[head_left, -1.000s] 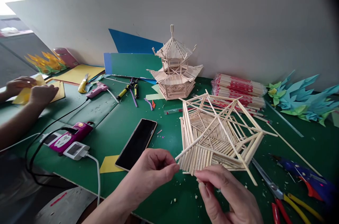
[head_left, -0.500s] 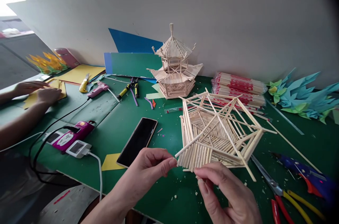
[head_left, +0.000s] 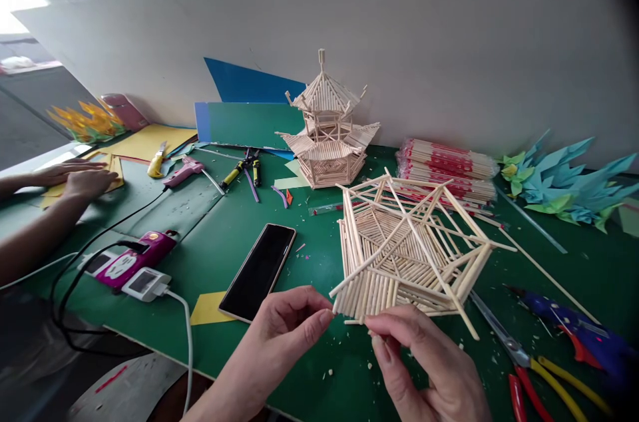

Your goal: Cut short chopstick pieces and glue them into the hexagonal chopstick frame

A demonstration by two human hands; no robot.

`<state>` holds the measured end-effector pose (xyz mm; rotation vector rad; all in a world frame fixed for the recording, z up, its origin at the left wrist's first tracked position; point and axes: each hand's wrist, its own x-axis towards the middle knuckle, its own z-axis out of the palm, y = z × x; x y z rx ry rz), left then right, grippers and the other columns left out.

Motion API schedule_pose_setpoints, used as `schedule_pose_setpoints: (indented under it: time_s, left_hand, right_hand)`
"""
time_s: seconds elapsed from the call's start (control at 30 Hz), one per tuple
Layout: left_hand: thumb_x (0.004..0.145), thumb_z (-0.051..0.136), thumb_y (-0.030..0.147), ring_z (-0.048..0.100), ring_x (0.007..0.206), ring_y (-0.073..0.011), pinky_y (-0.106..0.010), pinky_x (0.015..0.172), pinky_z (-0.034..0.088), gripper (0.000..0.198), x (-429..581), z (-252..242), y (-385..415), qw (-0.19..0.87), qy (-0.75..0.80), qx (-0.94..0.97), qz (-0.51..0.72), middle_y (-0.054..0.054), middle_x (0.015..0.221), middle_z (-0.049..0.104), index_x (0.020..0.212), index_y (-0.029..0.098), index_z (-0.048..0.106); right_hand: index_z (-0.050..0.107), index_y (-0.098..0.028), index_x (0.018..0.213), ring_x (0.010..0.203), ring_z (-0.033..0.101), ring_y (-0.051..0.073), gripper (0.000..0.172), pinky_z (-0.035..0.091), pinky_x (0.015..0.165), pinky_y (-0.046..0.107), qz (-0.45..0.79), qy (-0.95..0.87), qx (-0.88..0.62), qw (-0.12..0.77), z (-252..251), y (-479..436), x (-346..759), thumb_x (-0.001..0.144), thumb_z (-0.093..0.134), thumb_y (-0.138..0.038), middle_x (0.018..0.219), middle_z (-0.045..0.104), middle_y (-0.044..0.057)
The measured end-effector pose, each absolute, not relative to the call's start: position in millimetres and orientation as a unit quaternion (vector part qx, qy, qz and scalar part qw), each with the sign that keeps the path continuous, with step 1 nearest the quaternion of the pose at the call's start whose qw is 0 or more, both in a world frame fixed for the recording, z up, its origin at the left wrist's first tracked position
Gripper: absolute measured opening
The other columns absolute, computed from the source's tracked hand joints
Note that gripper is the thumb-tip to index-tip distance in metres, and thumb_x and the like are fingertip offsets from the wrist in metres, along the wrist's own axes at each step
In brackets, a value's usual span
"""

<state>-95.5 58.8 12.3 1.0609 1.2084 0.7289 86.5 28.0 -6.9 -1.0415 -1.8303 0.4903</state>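
Head view – left hand (head_left: 279,335) and right hand (head_left: 424,362) fingers pinched on stick roof frame (head_left: 404,249) near edge, phone (head_left: 258,270) just left

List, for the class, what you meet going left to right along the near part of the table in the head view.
Pink power strip → black phone → left hand → right hand → yellow-handled pliers → blue glue gun.

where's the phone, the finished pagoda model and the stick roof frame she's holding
phone (head_left: 258,271): head view, middle of its dark screen
finished pagoda model (head_left: 328,136): head view, its middle tier
stick roof frame (head_left: 407,252): head view, centre of the slats
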Motion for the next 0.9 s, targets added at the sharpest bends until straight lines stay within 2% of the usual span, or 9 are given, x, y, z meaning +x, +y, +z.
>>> schedule_pose_setpoints:
  time_s: [0.2,0.7,0.9]
  left_hand:
    - [0.075,0.063,0.034,0.031,0.056,-0.0105,-0.023,0.049,0.024,0.025,-93.3,13.1,58.8,0.628,0.515,0.488,0.319,0.004,0.056,0.042,0.06,0.015,0.058]
    - [0.076,0.06,0.035,0.032,0.056,-0.0112,-0.023,0.05,0.025,0.025,-91.1,12.9,60.6,0.611,0.505,0.517,0.323,0.004,0.058,0.043,0.061,0.015,0.058]
    - [0.076,0.059,0.038,0.029,0.056,-0.0115,-0.024,0.05,0.023,0.027,-95.1,13.9,59.9,0.607,0.521,0.511,0.315,0.004,0.057,0.042,0.062,0.016,0.058]
  right_hand:
    - [0.056,-0.018,0.099,0.073,0.062,0.011,0.023,0.054,0.064,0.017,0.202,-0.746,-0.425,0.472,-8.8,28.6,86.1,0.08,0.05,-0.009,0.083,0.063,0.004]
    - [0.055,-0.021,0.099,0.072,0.06,0.01,0.023,0.051,0.064,0.016,0.232,-0.729,-0.431,0.479,-12.9,26.2,83.4,0.08,0.05,-0.009,0.083,0.062,0.002]
    - [0.056,-0.023,0.098,0.076,0.059,0.009,0.021,0.048,0.069,0.016,0.248,-0.696,-0.45,0.501,-13.6,22.4,78.6,0.082,0.049,-0.011,0.084,0.061,0.0]
